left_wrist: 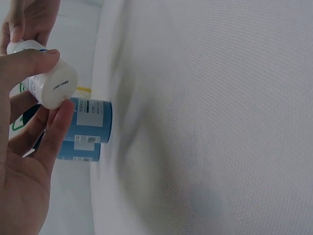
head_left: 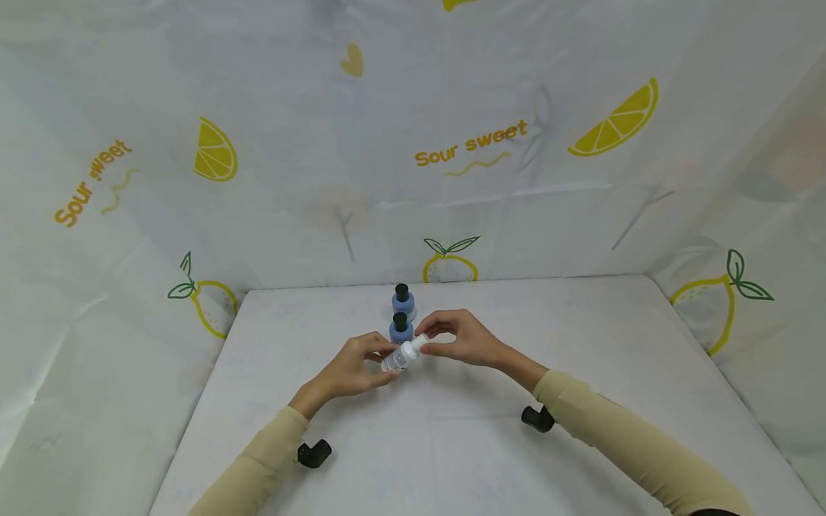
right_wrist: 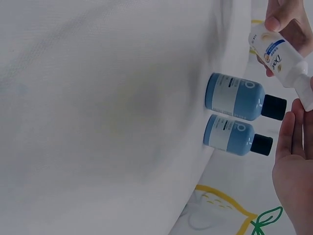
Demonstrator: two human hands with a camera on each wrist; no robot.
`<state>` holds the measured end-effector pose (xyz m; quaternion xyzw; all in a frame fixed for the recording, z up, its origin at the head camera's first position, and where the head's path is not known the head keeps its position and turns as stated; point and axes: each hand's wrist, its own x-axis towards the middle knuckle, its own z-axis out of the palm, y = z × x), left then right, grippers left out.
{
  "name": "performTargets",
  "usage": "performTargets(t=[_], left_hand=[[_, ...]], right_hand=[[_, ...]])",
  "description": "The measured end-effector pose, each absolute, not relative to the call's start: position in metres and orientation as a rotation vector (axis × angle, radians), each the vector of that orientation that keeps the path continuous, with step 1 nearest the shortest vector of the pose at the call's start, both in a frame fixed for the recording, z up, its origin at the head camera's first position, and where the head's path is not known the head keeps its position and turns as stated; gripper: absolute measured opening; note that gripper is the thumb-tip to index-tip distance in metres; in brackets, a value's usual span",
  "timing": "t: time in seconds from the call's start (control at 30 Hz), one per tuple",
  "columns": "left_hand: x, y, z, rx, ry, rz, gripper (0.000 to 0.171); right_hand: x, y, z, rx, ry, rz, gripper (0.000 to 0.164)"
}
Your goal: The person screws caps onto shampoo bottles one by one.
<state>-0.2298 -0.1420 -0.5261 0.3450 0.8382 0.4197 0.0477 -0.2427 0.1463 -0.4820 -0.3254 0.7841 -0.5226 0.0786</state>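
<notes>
White counter [head_left: 581, 358]: wide bare surface on both sides of the hands, cloth walls at its edges. Two blue bottles [head_left: 401, 315] upright mid-counter, one behind the other. White bottle [head_left: 403, 353] tilted above counter, just before them. Left hand [head_left: 351, 369] fingers pinch its base; right hand [head_left: 461, 338] fingers pinch its cap.
</notes>
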Motion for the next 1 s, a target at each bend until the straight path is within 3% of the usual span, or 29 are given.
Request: performTargets(t=[0.77,1.0], left_hand=[[-0.227,-0.142,-0.523,1.034,2.546,1.308,0.041],[-0.227,-0.144,-0.523,1.064,2.535,1.332,0.040]], right_hand=[[-0.240,0.138,-0.485,-0.896,2.400,-1.597,0.031],[-0.240,0.132,-0.491,-0.818,2.427,-1.647,0.019]])
